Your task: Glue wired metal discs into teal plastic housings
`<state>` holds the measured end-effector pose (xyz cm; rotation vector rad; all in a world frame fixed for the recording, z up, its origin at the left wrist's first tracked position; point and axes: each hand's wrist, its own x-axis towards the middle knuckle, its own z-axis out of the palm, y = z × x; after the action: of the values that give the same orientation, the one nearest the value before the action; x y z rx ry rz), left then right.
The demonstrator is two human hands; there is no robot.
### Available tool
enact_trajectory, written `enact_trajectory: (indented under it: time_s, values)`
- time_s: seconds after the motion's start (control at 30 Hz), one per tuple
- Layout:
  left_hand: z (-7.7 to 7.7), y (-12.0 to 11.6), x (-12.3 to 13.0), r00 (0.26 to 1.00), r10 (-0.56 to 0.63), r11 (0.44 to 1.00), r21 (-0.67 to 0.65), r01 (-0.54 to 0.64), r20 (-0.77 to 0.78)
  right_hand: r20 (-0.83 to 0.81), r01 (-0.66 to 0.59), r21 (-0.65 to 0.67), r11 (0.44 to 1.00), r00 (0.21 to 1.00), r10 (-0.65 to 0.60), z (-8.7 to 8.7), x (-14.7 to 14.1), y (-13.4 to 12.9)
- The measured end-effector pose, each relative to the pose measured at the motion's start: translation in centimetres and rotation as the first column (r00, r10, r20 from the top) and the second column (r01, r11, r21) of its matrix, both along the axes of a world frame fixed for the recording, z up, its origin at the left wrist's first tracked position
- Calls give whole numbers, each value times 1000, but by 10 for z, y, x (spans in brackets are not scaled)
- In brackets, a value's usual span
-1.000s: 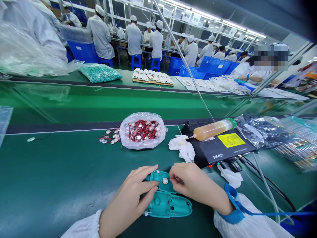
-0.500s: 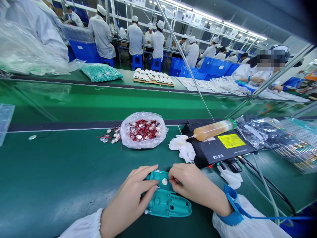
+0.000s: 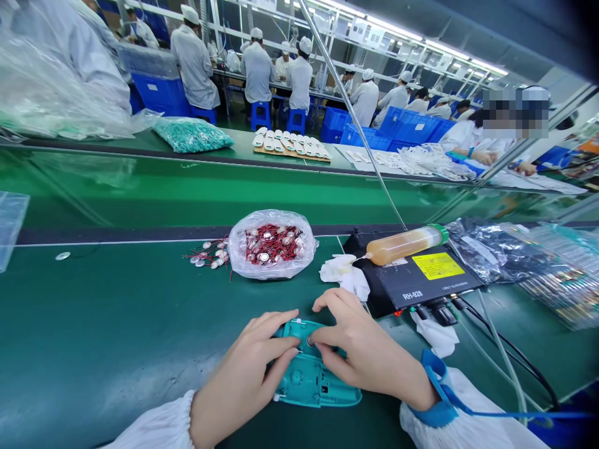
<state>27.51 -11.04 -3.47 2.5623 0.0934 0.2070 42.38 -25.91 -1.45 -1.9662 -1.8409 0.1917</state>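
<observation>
Left hand (image 3: 243, 368) grips teal plastic housing (image 3: 309, 380) from the left. Right hand (image 3: 365, 352) has fingertips (image 3: 317, 335) on the round metal disc (image 3: 309, 340) set in it. Blue wrist strap (image 3: 435, 399) on right wrist. Further up the green mat (image 3: 116, 349): clear bag (image 3: 271, 244) of red-wired discs, amber syringe (image 3: 405, 245) lying on black RH-928 unit (image 3: 423, 280), white wipes (image 3: 339, 271) beside it.

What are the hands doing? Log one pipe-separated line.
left hand: grips teal plastic housing | right hand: touches round metal disc in housing | nearby: clear bag of red-wired discs
</observation>
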Motion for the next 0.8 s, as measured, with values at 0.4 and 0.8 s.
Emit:
enact_trajectory:
  time_s: [0.4, 0.8]
  values:
    - [-1, -1, 1, 999, 16, 999, -52, -14, 35, 89, -20, -4, 1000, 996, 20, -2, -1, -1]
    - [1, 18, 7, 995, 98, 979, -181, -94, 15, -78, 118, 260, 958, 992, -101, 5, 14, -2]
